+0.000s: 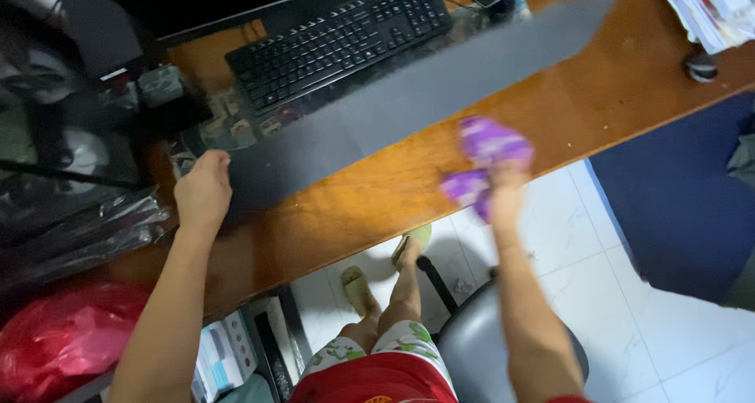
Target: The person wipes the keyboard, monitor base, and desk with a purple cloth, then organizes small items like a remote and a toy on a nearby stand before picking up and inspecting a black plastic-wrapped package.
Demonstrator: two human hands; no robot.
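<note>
My left hand grips the near left end of a long dark grey desk mat, lifted off the wooden desk. My right hand is closed on a purple cloth, blurred with motion, pressed on the bare desk surface below the raised mat. A black keyboard lies beyond the mat at the back of the desk.
Black plastic bags and a red bag crowd the left. Papers lie at the desk's far right corner. A grey chair seat, my legs in sandals and white floor tiles are below. A blue mat lies right.
</note>
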